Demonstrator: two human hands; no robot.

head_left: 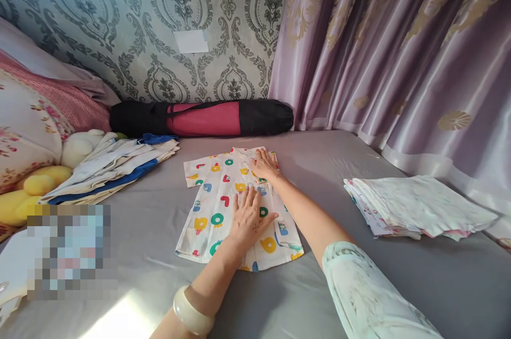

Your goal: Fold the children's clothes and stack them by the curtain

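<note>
A small white short-sleeved shirt point(211, 222) with red, green, yellow and blue letter prints lies spread on a grey bed sheet point(319, 286). Flat on its middle rests my left hand point(248, 215), fingers stretched out and a pale bangle on the wrist. My right hand point(264, 164) lies at the upper right of the shirt, near the collar, with its fingers extended over the right shoulder. The shirt's right sleeve appears folded inward, partly under my right hand and forearm. Neither hand grips anything that I can see.
A stack of folded pale cloths point(419, 206) lies at right. White and blue garments point(115, 168) are piled at left beside a yellow plush toy point(43, 184). A black and red roll bag point(203, 118) lies along the wall, next to purple curtains point(383, 51). A blurred patch covers something at lower left.
</note>
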